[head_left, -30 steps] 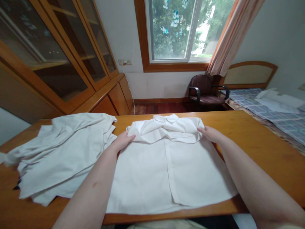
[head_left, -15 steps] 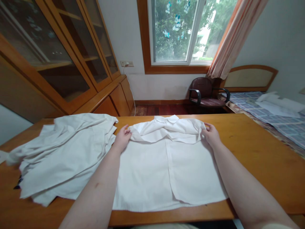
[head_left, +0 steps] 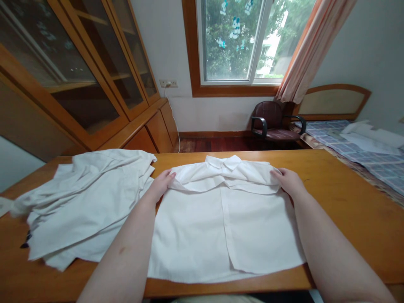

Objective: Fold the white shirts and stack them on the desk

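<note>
A white shirt (head_left: 227, 227) lies flat on the wooden table (head_left: 341, 198) in front of me, its collar at the far end and its sleeves folded across the upper part. My left hand (head_left: 161, 183) pinches the shirt's left shoulder edge. On the other side, my right hand (head_left: 288, 181) grips the right shoulder edge, fingers curled over the cloth. Both forearms run along the shirt's sides.
A heap of several white garments (head_left: 82, 206) covers the table's left part. A glass-door wooden cabinet (head_left: 78, 84) stands at the left. Beyond the table are a dark armchair (head_left: 271, 122), a window (head_left: 236, 40) and a bed (head_left: 362, 147).
The folded upper part of the shirt has been drawn tighter and flatter. Both hands shifted slightly along the shoulder edges and stay on the cloth.
</note>
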`<state>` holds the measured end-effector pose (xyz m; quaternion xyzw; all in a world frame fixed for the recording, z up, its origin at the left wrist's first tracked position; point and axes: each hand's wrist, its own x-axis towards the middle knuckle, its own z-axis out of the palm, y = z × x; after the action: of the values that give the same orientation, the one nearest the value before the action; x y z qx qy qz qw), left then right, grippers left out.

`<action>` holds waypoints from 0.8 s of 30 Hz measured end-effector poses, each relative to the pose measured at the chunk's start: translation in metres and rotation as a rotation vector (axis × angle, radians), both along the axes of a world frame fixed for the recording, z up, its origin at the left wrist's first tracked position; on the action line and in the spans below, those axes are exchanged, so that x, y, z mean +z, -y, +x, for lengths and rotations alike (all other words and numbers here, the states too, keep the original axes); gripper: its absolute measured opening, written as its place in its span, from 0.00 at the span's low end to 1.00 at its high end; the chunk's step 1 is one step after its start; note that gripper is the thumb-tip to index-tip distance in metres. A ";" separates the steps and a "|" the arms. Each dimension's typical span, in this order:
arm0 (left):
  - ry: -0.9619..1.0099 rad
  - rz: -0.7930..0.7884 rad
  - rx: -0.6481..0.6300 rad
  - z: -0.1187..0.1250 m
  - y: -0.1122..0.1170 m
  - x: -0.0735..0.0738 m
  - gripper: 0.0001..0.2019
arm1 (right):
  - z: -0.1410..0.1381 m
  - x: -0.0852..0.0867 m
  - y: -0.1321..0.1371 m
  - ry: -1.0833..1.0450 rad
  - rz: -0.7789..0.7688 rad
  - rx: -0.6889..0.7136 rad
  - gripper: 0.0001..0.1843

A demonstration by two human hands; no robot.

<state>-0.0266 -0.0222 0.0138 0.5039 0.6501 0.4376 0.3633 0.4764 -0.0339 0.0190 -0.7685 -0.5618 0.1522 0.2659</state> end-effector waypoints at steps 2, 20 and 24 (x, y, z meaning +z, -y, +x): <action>-0.089 0.002 0.015 0.005 0.000 0.000 0.22 | -0.006 -0.003 -0.002 -0.042 0.115 -0.011 0.18; -0.317 -0.098 -0.344 0.006 0.016 0.024 0.23 | -0.023 0.014 0.009 0.109 -0.109 0.232 0.21; -0.561 0.009 -0.319 0.025 0.022 0.032 0.29 | -0.040 0.011 0.004 0.288 -0.034 0.340 0.18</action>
<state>-0.0012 -0.0442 0.0458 0.7020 0.6358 0.2220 0.2318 0.4368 -0.0382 0.0305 -0.6808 -0.7128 0.0930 0.1406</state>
